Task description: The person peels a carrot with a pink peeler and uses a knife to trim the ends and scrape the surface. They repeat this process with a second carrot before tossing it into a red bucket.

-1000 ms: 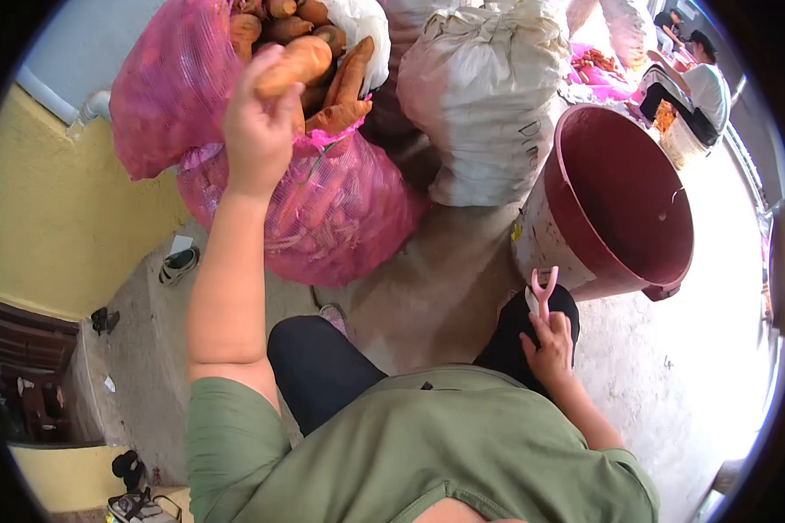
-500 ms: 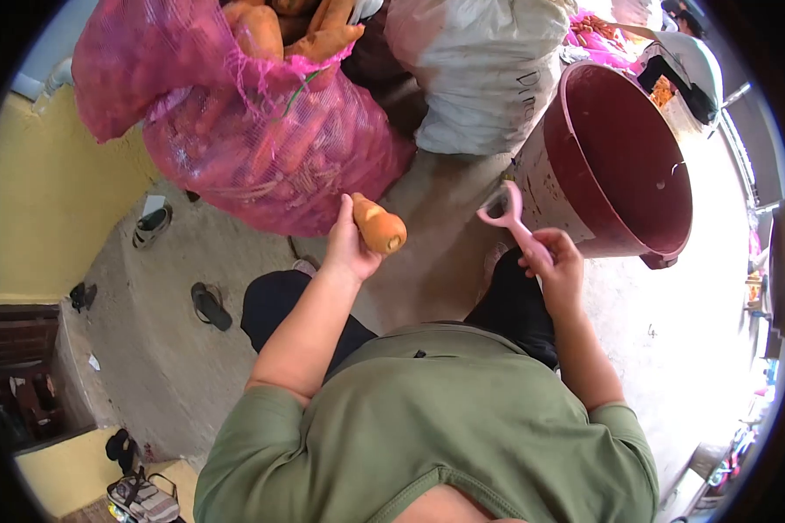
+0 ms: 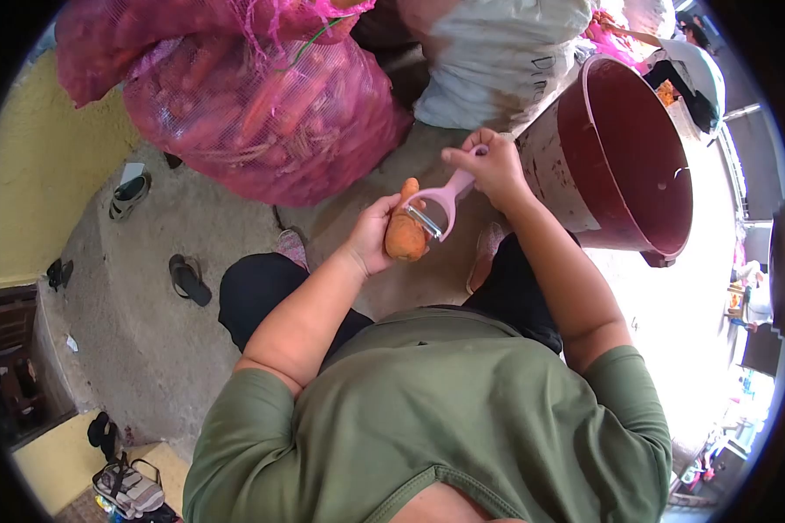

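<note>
My left hand [image 3: 372, 237] is closed round the side of a short, thick orange carrot [image 3: 406, 237], held upright in front of my lap. Its narrow end points away from me. A pink peeler [image 3: 449, 196] is gripped by its handle in my right hand [image 3: 488, 166]. The metal blade lies against or just over the carrot's right side; whether it touches is unclear. Beyond my hands, a pink mesh sack [image 3: 262, 122] full of carrots stands on the floor.
A dark red bucket [image 3: 641, 157] lies tilted at the right, its mouth towards me. Behind stands a white sack [image 3: 488, 70]. Loose sandals, one a dark slipper [image 3: 189, 280], lie on the floor at the left. A bag [image 3: 131, 486] sits at the lower left.
My right hand has swung left and forward, bringing the peeler from beside the bucket to the carrot. The carrot has turned more upright in my left hand. The view has shifted slightly.
</note>
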Demonstrator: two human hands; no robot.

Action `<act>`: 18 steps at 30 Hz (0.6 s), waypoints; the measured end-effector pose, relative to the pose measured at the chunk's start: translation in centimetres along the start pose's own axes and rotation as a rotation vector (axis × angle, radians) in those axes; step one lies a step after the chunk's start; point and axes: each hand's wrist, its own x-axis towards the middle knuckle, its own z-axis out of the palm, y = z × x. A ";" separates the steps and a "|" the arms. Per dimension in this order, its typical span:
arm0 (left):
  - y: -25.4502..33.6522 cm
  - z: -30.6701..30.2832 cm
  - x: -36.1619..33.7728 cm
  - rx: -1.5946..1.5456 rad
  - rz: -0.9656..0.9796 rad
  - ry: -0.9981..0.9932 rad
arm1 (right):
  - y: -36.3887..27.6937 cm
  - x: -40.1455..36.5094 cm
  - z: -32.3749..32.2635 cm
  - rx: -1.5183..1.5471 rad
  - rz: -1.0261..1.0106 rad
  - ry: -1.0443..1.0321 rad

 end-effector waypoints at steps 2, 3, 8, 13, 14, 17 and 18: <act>-0.1 -0.2 -0.1 0.061 -0.008 -0.028 | 0.7 0.5 1.4 0.060 -0.028 0.122; 0.0 -0.4 0.0 0.043 -0.028 -0.016 | 0.3 0.1 2.3 0.017 -0.077 0.087; -0.4 -1.8 0.3 -0.040 -0.112 0.017 | -0.6 -1.7 4.5 -0.128 -0.120 0.027; 1.0 0.7 -2.0 0.088 -0.035 -0.018 | -0.7 -1.9 3.5 -0.193 -0.160 0.045; 1.0 1.1 -2.4 0.090 -0.019 -0.005 | -1.7 -2.6 3.2 -0.256 -0.186 0.028; 0.9 1.8 -3.5 0.081 -0.095 -0.005 | -2.2 -2.5 1.7 -0.315 -0.118 -0.054; 0.9 1.5 -3.6 0.086 -0.114 -0.047 | -2.2 -2.2 1.1 -0.330 -0.122 -0.011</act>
